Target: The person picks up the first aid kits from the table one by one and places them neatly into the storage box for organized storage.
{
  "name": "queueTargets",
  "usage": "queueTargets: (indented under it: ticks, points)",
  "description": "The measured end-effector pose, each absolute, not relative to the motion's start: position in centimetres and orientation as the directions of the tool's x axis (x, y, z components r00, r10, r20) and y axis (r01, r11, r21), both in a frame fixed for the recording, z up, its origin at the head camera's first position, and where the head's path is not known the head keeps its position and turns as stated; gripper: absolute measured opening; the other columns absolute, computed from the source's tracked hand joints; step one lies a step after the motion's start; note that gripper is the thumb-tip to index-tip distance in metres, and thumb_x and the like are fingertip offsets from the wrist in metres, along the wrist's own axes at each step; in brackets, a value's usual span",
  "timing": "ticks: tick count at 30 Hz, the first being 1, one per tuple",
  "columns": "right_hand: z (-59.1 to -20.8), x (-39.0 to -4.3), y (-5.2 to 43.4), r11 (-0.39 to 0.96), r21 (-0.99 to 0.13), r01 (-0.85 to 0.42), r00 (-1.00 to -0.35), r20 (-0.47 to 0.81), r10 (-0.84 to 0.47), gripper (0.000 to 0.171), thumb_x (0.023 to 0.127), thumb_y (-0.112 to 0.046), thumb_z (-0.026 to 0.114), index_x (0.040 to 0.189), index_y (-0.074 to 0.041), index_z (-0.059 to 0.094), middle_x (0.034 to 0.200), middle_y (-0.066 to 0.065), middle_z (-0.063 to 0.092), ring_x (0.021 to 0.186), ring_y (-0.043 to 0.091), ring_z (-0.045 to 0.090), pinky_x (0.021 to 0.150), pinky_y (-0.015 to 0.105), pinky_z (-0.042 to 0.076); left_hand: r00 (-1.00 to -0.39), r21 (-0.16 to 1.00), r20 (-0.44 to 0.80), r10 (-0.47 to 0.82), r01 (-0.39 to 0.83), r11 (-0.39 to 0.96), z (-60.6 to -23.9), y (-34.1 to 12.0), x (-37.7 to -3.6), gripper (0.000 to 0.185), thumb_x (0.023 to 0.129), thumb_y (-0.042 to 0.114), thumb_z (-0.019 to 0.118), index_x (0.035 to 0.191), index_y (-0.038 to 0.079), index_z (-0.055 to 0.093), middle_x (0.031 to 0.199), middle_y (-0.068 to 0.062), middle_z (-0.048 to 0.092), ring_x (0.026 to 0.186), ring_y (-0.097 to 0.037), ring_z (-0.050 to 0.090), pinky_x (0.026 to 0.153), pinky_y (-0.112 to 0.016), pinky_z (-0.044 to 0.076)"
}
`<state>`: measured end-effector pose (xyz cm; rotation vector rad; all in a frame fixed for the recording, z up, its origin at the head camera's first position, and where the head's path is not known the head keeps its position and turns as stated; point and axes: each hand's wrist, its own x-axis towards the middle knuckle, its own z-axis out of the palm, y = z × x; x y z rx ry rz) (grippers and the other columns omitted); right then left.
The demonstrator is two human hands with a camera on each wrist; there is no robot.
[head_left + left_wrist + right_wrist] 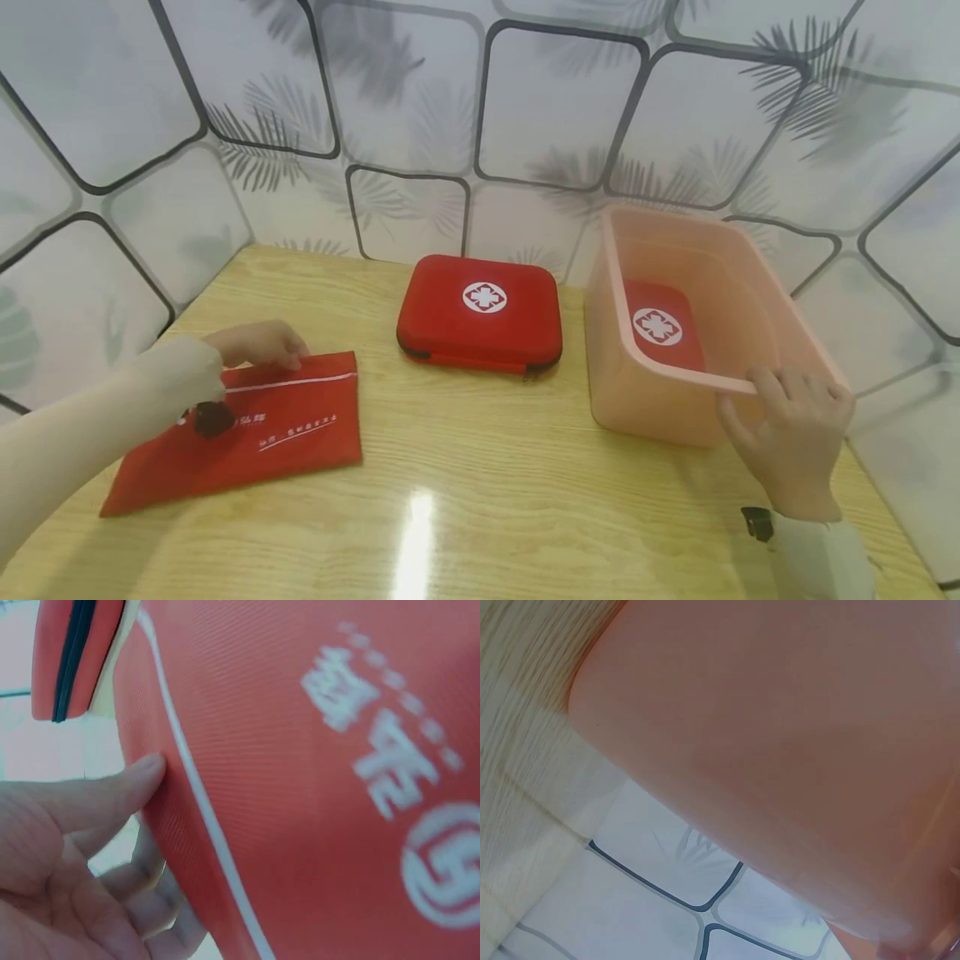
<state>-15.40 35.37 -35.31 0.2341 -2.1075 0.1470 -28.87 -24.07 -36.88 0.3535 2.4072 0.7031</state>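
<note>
Red fabric sits pinched in the left hand: in the left wrist view I see the thumb laid on the front face, the other fingers curled behind the edge. Left forearm, in a pale sleeve, slants in from the near left and crosses over the red pouch; the hand bends down at its far edge, beside a white line. The pouch lies at the left of the table, white lettering upward. Whether the pinched edge is lifted, I cannot tell.

Right hand: clamped on the near rim of the pink bin, toward its right corner. I note the fingers hooked over the rim, thumb to the left, forearm coming up from the near right. My right wrist view shows mostly bin wall.

Inside the bin, a flat red item with a white emblem leans left. Between pouch and bin, farther back, a red zipped case rests on the table, same emblem on top. Beyond, a patterned backdrop with dark outlines and grey leaves.
</note>
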Motion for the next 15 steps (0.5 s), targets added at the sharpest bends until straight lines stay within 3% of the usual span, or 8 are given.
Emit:
queueTargets:
  ticks: [4,8,11,15]
  points:
    - [-35.3,-15.4,35.3,0.975,-0.013,-0.224,-0.51,0.854,-0.105,0.055,0.083,-0.049,0.042,0.082,0.002,0.059,0.07,0.022,0.055,0.072,0.043,0.048,0.071,0.059,0.03,-0.806,0.581,-0.518,0.287,-0.086,0.809,-37.1,-24.6,-29.3,0.035,0.088,0.011,0.058,0.115,-0.01,0.057,0.101,-0.013,0.066,0.093,-0.023,0.06,0.081,-0.041,0.051]
    - [-35.3,-15.4,35.3,0.975,-0.008,-0.223,-0.509,0.854,-0.109,0.055,0.082,-0.049,0.042,0.082,0.003,0.059,0.07,0.022,0.055,0.072,0.043,0.048,0.071,0.06,0.03,-0.796,0.619,-0.564,0.22,-0.231,0.751,-37.1,-24.9,-29.6,0.043,0.09,0.015,0.057,0.123,-0.011,0.048,0.102,-0.008,0.065,0.101,-0.026,0.057,0.083,-0.038,0.049]
    - [-35.3,-15.3,35.3,0.976,-0.007,-0.219,-0.516,0.85,-0.109,0.055,0.082,-0.05,0.042,0.082,0.003,0.058,0.07,0.022,0.055,0.072,0.043,0.047,0.071,0.06,0.03,-0.766,0.648,-0.613,0.195,-0.346,0.678,-36.9,-25.0,-29.8,0.044,0.091,0.017,0.056,0.123,-0.011,0.046,0.096,-0.001,0.065,0.098,-0.022,0.058,0.083,-0.034,0.049]
    - [-35.3,-15.3,35.3,0.976,-0.007,-0.217,-0.516,0.85,-0.109,0.055,0.082,-0.05,0.041,0.082,0.003,0.058,0.07,0.023,0.055,0.072,0.044,0.047,0.071,0.06,0.03,-0.702,0.683,-0.684,0.197,-0.523,0.51,-36.8,-25.0,-30.1,0.021,0.094,0.014,0.051,0.107,-0.002,0.054,0.081,0.005,0.063,0.082,-0.011,0.06,0.084,-0.03,0.051]
